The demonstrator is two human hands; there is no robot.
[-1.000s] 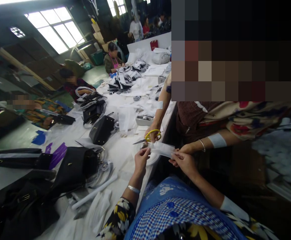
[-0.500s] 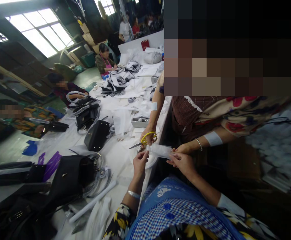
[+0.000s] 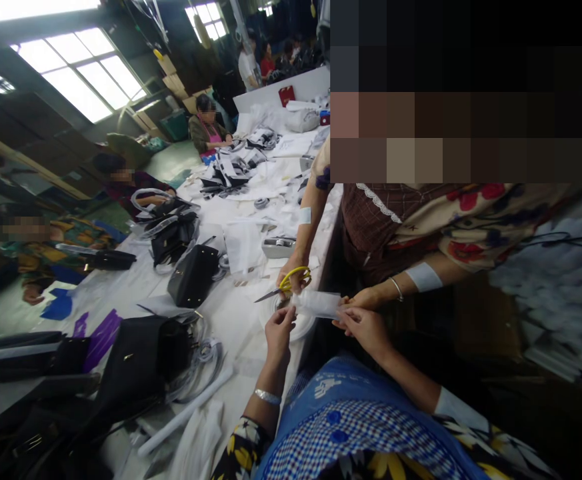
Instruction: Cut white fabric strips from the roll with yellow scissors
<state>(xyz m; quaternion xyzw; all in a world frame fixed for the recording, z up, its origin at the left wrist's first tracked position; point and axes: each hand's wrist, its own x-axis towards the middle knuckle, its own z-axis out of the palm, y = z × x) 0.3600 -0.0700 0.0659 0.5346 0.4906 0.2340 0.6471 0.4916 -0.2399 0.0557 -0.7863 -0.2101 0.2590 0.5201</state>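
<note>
A small translucent white plastic piece (image 3: 319, 304) is stretched out flat above the table's near edge. My left hand (image 3: 279, 329) has its fingers pinched at the left end of this piece. At the other end my right hand (image 3: 369, 329) pinches it between thumb and fingers. A co-worker's hand (image 3: 293, 272) with yellow-handled scissors (image 3: 293, 280) is just above my left fingers, blades pointing left. The same co-worker's other hand (image 3: 368, 297) also touches the right end, beside my right fingers. Below the piece lies a round white roll (image 3: 298, 330), partly covered.
Black handbags (image 3: 194, 275) and a larger black bag (image 3: 133, 367) lie on the white table (image 3: 243, 310). A grey metal box (image 3: 279, 247), clear tubing (image 3: 209, 360) and a white rod (image 3: 185, 412) are nearby. The co-worker in a brown apron (image 3: 371, 223) stands close at right; others work across the table.
My hands and the plastic piece stay almost in place. The co-worker's scissors have shifted slightly left. A person at far left has lowered an arm beside the table.
</note>
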